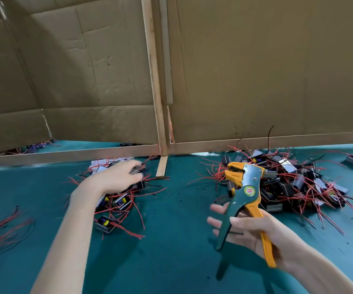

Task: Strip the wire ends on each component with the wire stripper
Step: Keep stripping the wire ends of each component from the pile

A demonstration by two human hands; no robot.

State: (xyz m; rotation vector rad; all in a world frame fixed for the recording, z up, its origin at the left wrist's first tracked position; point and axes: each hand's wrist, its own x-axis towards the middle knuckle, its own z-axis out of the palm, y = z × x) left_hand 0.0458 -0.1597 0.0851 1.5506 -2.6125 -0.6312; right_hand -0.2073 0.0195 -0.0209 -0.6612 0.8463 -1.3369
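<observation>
while gripped low on its handles, wire stripper (244, 200) stands upright above the teal bench (171, 240), orange-and-green head up, handles spread apart. held by right hand (254, 232), fingers curled loosely round the green handle, orange handle against the palm. behind it, large pile of components (294, 183) with red and black wires. further left, left hand (118, 177) lying palm down on smaller pile (118, 200), fingers bent over a small grey part (136, 169); can't tell how firmly it is pinched. loose red wires (1, 228) at far left. cardboard wall (256, 71) with wooden strips (155, 81) at the back.
</observation>
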